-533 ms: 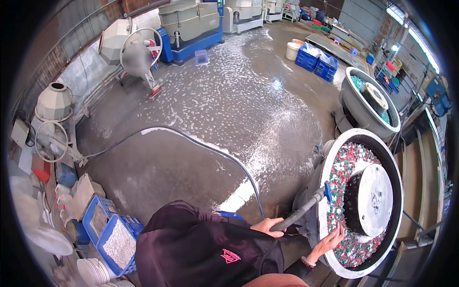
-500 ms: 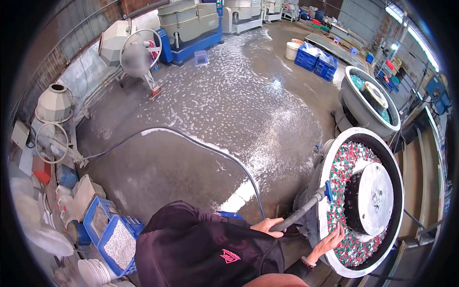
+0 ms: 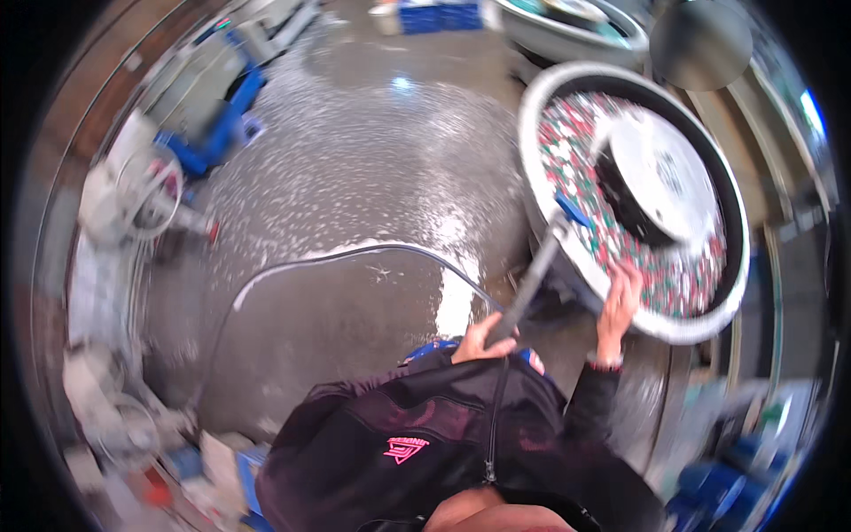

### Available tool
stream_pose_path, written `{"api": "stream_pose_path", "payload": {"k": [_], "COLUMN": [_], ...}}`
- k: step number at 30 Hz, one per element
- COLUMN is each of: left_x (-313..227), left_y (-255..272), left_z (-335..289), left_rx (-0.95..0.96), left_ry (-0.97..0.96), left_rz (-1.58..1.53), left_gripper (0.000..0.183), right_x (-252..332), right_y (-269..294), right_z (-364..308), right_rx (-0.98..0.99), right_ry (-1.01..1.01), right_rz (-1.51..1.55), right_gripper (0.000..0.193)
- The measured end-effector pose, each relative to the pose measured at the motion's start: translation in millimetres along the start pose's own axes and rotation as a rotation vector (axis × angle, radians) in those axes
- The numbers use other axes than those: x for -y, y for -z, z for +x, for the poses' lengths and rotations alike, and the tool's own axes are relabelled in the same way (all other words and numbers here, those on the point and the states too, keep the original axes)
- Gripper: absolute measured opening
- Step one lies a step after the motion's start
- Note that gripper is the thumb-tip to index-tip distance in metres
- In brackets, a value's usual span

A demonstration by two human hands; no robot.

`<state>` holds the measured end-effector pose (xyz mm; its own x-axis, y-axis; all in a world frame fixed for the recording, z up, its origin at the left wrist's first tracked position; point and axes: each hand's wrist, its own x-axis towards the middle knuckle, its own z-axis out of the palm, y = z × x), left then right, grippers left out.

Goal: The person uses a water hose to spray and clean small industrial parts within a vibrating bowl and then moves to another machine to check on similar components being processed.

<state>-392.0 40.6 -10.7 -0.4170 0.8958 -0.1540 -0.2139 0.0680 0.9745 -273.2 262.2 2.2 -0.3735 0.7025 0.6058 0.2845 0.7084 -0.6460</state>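
My left hand is wrapped round a thick grey hose, close to my body. The hose slants up to the right and ends in a blue valve handle at the inner rim of a round tumbling bowl. Small red, green and white pieces fill the bowl's ring-shaped channel around a pale central hub. My right hand reaches over the near rim, fingers stretched out toward the pieces. I see nothing in it, though motion blurs the fingertips, and whether they touch the pieces I cannot tell.
Behind stands a second bowl with turquoise contents. A thin dark hose curves across the wet, foamy floor. Wheeled machines line the left wall, blue crates stand at the back, and blue containers are at the lower right.
My view has swung to the right, so the bowl appears higher and more upright. The left hand keeps its grip on the hose; the right hand stays by the near rim.
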Motion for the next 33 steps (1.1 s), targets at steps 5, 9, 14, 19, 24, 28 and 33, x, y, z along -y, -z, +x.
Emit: {"api": "stream_pose_path", "payload": {"k": [5,9,14,19,24,28,33], "left_x": [-16,-33,-38,-46,-41,-34,-44], "left_y": [-9,-16,-16,-18,-6,2,4], "left_z": [-4,-7,-1,-2,-5,-11,-16], "left_rx": [-0.030,-0.024,0.034,0.023,0.007,0.053,0.099], "left_ry": [-0.026,0.060,0.167,0.157,0.055,0.034,-0.045], "left_rz": [-0.016,-0.145,-0.307,-0.225,-0.013,0.030,0.133], "left_gripper": [0.021,0.017,0.017,0.015,0.018,0.016,0.017], "right_x": [10,3,-4,7,12,7,2], "right_y": [27,45,46,43,22,21,-6], "right_z": [-11,-30,-37,-33,-21,-9,2], "right_rx": [-0.059,-0.066,0.056,-0.064,-0.178,-0.210,0.135], "right_ry": [-0.009,-0.077,-0.166,-0.232,-0.385,-0.456,-0.183], "right_rz": [-0.071,-0.042,0.010,0.144,0.602,0.729,-0.326], "right_gripper": [0.017,0.014,0.015,0.035,0.040,0.041,0.045]}}
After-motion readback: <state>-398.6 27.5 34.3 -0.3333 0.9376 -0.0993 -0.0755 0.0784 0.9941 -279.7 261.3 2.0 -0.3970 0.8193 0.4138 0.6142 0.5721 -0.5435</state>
